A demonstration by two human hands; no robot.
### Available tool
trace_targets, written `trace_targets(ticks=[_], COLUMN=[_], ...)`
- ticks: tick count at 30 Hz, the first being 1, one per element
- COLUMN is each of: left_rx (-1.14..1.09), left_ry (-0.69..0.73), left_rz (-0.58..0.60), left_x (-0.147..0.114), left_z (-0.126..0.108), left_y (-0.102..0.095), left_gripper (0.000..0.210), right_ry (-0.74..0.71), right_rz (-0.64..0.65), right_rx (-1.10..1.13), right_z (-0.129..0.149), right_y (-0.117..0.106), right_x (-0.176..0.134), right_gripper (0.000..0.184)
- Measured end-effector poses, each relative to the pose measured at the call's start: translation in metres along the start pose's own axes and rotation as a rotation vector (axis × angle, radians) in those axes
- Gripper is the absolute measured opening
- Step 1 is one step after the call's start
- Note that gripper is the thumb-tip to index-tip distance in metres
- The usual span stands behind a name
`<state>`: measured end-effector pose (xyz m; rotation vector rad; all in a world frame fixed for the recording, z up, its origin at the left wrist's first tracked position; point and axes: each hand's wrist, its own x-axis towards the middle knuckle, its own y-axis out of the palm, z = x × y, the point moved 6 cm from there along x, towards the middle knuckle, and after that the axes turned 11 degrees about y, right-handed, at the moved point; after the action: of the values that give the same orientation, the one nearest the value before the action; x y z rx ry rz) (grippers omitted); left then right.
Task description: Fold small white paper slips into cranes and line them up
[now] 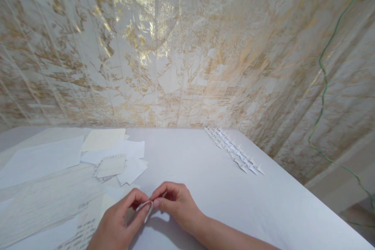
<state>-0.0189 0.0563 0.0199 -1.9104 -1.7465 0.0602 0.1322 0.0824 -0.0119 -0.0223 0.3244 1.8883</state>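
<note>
My left hand and my right hand meet near the front edge of a white table. Together they pinch a small piece of white paper, bent into a fold between thumbs and forefingers. Most of the piece is hidden by my fingers. Just left of my hands lie several loose paper sheets, some plain white, some cream, one with handwriting.
Several small folded white paper shapes lie in rows at the table's far right. A marbled white-and-gold wall rises right behind the table. A green wire hangs down the wall at the right, past the table's right edge.
</note>
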Motion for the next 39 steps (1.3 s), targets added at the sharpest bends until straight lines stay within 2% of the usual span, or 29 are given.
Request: trace_targets(ticks=[6,12,19,24,30,34,39], left_rx=[0.069,0.040,0.034,-0.024,-0.083,-0.114,-0.127], left_ry=[0.036,0.005,-0.012,0.009,-0.036,-0.074,-0.072], left_rz=[0.163,0.010,0.131,0.123,0.094,0.115,0.062], left_x=[-0.001,-0.004,-0.003,-0.004,-0.005,-0.003,0.002], left_z=[0.015,0.009,0.017,0.019,0.026,0.030,0.031], left_y=[0.007,0.003,0.008,0.011,0.012,0.012,0.008], left_gripper=[0.030,0.031,0.033,0.033,0.033,0.032,0.029], right_ry=[0.044,0.030,-0.004,-0.022,-0.040,-0.106,-0.101], right_rz=[-0.014,-0.039,-0.116,-0.148,-0.155,-0.111,-0.094], right_rx=[0.021,-0.030,-0.199,-0.166,-0.204,-0.199,-0.152], right_z=[-0.001,0.001,0.002,0.006,0.012,0.015,0.013], right_y=[0.000,0.002,0.003,0.001,0.002,0.006,0.004], right_x=[0.002,-0.001,-0.006,-0.005,-0.009,-0.011,-0.009], right_gripper=[0.045,0.043,0.026,0.023,0.017,0.016,0.019])
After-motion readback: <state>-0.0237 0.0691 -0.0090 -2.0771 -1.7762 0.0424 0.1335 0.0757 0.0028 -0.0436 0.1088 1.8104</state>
